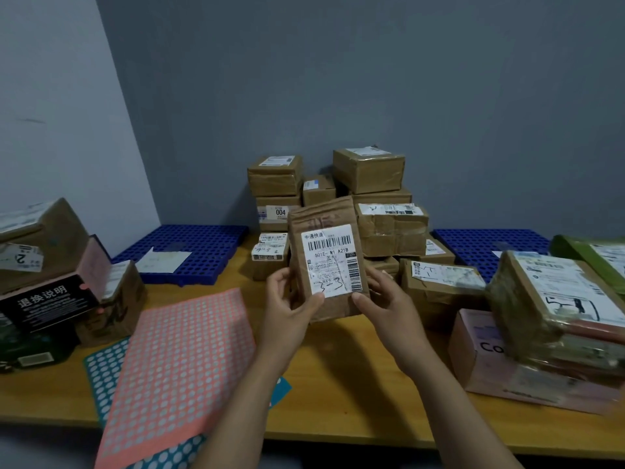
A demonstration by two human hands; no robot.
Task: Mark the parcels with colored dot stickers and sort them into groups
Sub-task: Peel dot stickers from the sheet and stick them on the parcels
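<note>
A brown envelope parcel (326,262) is held upright above the bench (355,384). The left hand (291,301) pinches its lower left edge and the right hand (384,299) its lower right edge, thumbs on the label. A pink dot-sticker sheet (182,360) lies at 8 o'clock from it; stacked parcels (368,170) stand at 12 o'clock.

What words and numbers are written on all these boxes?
"中通快递", "501E- M1 A21B", handwritten "3-3": brown parcel
"004": stacked box
"退换说明": black box
"2": left cardboard box
"Co", rest hidden: pink box
Everything else: too small or blurred.
</note>
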